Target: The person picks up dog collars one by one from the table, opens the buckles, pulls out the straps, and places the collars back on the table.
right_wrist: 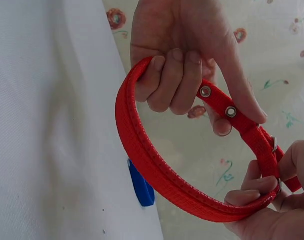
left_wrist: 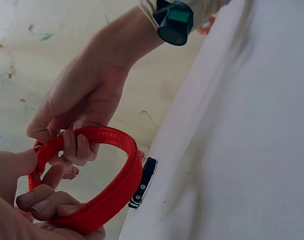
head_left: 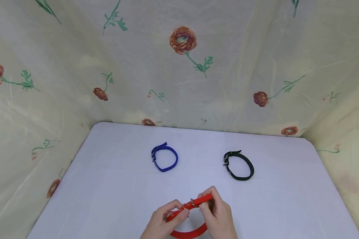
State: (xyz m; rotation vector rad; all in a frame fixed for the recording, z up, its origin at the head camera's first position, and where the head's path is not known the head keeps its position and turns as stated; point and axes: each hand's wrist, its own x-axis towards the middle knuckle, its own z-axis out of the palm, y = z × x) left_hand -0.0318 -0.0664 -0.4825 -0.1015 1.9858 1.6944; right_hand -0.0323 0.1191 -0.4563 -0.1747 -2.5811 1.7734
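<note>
While the left hand (head_left: 165, 219) is gripping the red buckle collar (head_left: 189, 235) on its eyelet side, the right hand (head_left: 220, 215) is pinching it beside the free strap tip (head_left: 208, 198). Its buckled stretch is slanting between both hands, rising rightward in the head view; the metal buckle (head_left: 192, 201) is sitting midway, the tip lying nearer the right hand.
</note>
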